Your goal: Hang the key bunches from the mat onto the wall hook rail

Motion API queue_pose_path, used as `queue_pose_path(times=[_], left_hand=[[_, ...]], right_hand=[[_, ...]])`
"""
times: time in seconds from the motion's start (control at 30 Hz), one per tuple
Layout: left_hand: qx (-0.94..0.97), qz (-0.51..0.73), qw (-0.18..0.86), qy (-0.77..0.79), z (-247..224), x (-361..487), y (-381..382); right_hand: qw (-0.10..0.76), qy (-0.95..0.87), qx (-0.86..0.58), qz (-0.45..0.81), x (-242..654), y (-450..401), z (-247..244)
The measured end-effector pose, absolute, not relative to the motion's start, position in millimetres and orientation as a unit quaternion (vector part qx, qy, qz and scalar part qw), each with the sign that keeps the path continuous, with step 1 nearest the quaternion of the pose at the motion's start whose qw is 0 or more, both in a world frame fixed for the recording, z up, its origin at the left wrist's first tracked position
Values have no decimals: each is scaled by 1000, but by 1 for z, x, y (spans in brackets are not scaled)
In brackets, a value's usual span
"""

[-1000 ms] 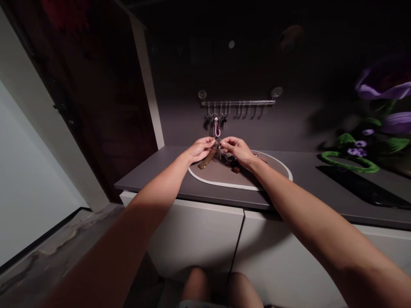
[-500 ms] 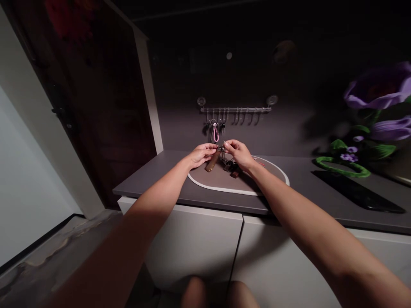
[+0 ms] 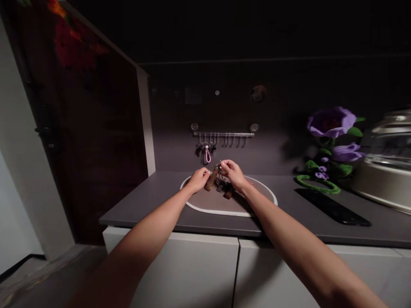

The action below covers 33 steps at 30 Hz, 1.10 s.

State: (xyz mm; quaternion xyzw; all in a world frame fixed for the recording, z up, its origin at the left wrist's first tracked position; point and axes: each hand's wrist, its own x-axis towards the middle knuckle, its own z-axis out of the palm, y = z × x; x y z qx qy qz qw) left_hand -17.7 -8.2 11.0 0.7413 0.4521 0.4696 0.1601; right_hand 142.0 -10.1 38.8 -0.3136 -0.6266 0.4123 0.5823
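Note:
My right hand (image 3: 233, 174) pinches the metal ring of a bunch of keys (image 3: 219, 167) just above the mat. A brown key fob (image 3: 210, 181) hangs from that bunch, slanting down to the left. My left hand (image 3: 199, 179) is beside the fob, thumb and fingertips closed together; whatever they may hold is too small to make out. Below my right hand, more dark keys and a reddish-brown block-like piece (image 3: 227, 195) lie on the oval brown mat with a white rim (image 3: 224, 213).
A clear hook rail (image 3: 224, 134) is fixed to the dark wall, with keys and a pink loop (image 3: 208, 155) hanging at its left. To the right are purple flowers (image 3: 332, 122), a green ring (image 3: 317, 184), a black flat object (image 3: 332, 207) and a domed appliance (image 3: 390, 158).
My view has tilted up and turned right. My left fingertips have moved away from the key ring to the fob's left. My right hand still grips the ring, with the fob hanging lower.

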Motion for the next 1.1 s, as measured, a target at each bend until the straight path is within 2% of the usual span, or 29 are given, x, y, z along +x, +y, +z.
queue_pose_path(times=[0.17,0.33,0.6,1.1], left_hand=[[765,457,66,450,12,-16,-10],[756,466,45,457,11,-16,-7],[751,465,21,467,7,-15,-1],[750,443,-19,491,5,-13,2]], right_hand=[[600,-591,-317,436,140,-5,46],[625,-540,-306,474,133,9,70],[654,-497,-340,458,122,33,111],[666,-422,-394,473,112,55,134]])
